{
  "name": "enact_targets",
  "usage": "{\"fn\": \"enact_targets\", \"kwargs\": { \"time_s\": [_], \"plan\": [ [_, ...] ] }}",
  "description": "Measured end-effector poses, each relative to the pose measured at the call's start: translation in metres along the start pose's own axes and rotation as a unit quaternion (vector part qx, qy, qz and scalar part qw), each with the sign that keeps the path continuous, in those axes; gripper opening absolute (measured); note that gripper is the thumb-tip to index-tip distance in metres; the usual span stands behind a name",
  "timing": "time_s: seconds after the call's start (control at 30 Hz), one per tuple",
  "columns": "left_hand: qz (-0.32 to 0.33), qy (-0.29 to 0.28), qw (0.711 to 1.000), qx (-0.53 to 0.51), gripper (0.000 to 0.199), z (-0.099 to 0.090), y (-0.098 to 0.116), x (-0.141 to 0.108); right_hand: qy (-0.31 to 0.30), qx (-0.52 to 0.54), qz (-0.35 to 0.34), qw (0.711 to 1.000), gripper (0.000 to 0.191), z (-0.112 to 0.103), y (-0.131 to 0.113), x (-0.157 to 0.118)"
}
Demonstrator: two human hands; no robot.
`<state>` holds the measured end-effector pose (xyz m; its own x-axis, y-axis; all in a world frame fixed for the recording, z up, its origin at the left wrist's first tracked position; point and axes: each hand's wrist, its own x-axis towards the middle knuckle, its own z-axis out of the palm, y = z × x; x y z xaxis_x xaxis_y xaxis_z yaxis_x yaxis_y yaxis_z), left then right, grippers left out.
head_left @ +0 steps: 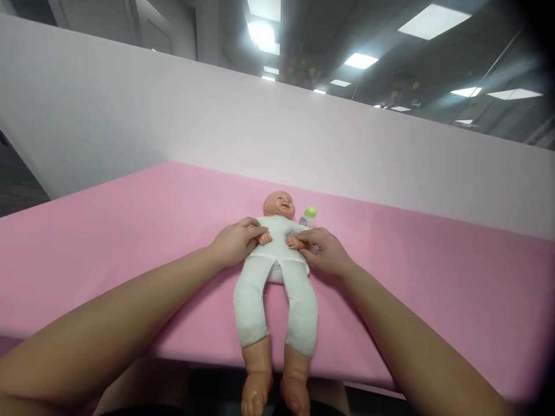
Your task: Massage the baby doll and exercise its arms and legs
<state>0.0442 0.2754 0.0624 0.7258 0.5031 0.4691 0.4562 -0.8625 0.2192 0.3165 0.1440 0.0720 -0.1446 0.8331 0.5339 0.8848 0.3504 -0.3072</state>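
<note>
A baby doll [277,238] with a white cloth body lies on its back, head away from me, its bare plastic feet at the near edge of the pink padded surface [173,214]. My left hand [236,241] is closed around the doll's arm on the left, thumb and fingers by its small plastic hand [264,238]. On the other side, my right hand [327,251] grips the doll's other arm near the wrist. Both doll hands rest over its belly. A small clear bottle [308,217] with a green cap is beside the doll's shoulder, just beyond my right hand.
A low white wall [269,127] borders the pink surface at the back and continues along the left. Above it are glass or reflections and bright ceiling lights [433,22]. The surface's front edge [203,355] lies close to my legs.
</note>
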Motion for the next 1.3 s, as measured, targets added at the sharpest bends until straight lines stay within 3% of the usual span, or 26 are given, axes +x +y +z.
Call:
{"fn": "enact_targets", "kwargs": {
  "time_s": [0.17, 0.37, 0.57, 0.7, 0.77, 0.87, 1.0, 1.13, 1.2, 1.3],
  "plan": [
    [-0.030, 0.031, 0.998, -0.056, 0.039, -0.006, 0.002, -0.001, -0.001, -0.011, 0.029, 1.000, 0.023, -0.005, -0.008, -0.001],
    [-0.134, 0.099, 0.975, -0.147, 0.037, -0.013, 0.001, 0.002, 0.095, 0.031, 0.087, 0.991, 0.038, -0.005, 0.010, -0.005],
    [-0.283, 0.192, 0.901, -0.267, 0.030, -0.019, -0.032, 0.005, 0.193, 0.081, 0.220, 0.953, 0.053, -0.007, 0.048, -0.009],
    [-0.397, 0.217, 0.827, -0.334, 0.027, -0.018, -0.063, 0.009, 0.206, 0.046, 0.322, 0.923, 0.074, -0.011, 0.073, -0.013],
    [-0.437, 0.215, 0.803, -0.345, 0.029, -0.016, -0.074, 0.009, 0.193, 0.035, 0.360, 0.912, 0.075, -0.012, 0.082, -0.015],
    [-0.472, 0.200, 0.803, -0.306, 0.038, -0.014, -0.083, 0.007, 0.159, 0.013, 0.403, 0.901, 0.072, -0.011, 0.093, -0.018],
    [-0.485, 0.153, 0.835, -0.213, 0.069, -0.012, -0.091, 0.006, 0.108, -0.027, 0.445, 0.889, 0.079, -0.011, 0.101, -0.019],
    [-0.496, 0.106, 0.844, -0.177, 0.073, -0.012, -0.098, 0.006, 0.039, -0.046, 0.465, 0.883, 0.071, -0.013, 0.103, -0.019],
    [-0.499, 0.109, 0.839, -0.189, 0.075, -0.012, -0.099, 0.006, 0.036, -0.048, 0.468, 0.882, 0.072, -0.013, 0.104, -0.019],
    [-0.491, 0.167, 0.817, -0.252, 0.081, -0.013, -0.095, 0.006, 0.064, -0.023, 0.465, 0.883, 0.080, -0.013, 0.104, -0.020]
  ]
}}
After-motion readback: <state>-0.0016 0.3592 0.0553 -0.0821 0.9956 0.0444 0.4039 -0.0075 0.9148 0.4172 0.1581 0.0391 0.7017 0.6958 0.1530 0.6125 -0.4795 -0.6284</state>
